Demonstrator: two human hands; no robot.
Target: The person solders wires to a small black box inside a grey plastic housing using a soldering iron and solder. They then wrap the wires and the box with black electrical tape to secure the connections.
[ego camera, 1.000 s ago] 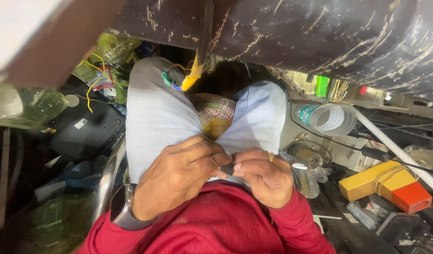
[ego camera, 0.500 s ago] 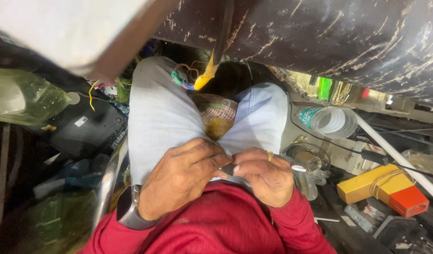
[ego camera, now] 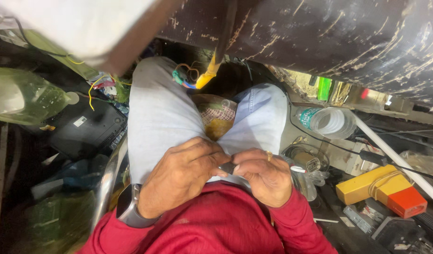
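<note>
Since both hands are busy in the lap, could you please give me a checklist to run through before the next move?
1. Small dark part pinched between both hands: ok, left hand and right hand meet on it.
2. What the part is: cannot tell, fingers cover most of it.
3. Part held over the lap, on the jeans: ok.
4. Loose wires away from the hands: ok, they hang up near the knees.
5. Floor beside the right hand tidy: not ok, a yellow and orange tool and a plastic bottle crowd it.
</note>
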